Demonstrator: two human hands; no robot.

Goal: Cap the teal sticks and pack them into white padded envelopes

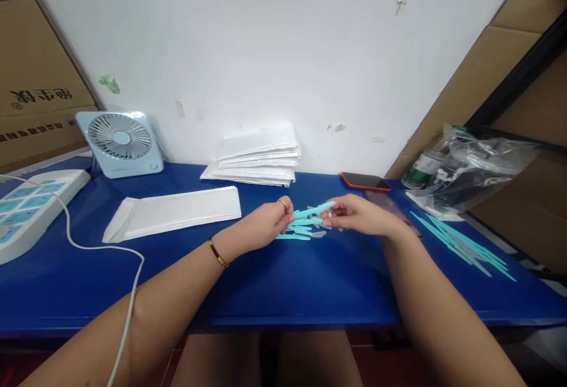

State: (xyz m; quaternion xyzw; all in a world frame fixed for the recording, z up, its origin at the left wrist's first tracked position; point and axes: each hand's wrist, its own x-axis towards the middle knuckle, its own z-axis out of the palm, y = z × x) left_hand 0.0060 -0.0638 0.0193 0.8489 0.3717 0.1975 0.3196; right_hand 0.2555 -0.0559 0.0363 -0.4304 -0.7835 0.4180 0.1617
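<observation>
Over the middle of the desk, my left hand (271, 221) pinches one end of a slim teal plastic stick (313, 210) with a tapered, rounded tip. My right hand (352, 214) has its fingertips closed at the stick's other end. Under and between the hands lie several more teal sticks (301, 230) and greyish translucent ones (319, 234), partly hidden by my fingers. What these sticks are exactly is too small to tell. Off to the right of my right arm, a second bunch of teal and grey sticks (465, 246) is fanned out on the desk.
On the blue desk (305, 292), a white padded envelope (177, 214) lies left, with an envelope stack (259, 159) against the wall. Also left are a fan (121, 143), power strip (26, 210) and white cable (100, 247). A phone (365, 182) and bagged bottle (425, 168) stand right.
</observation>
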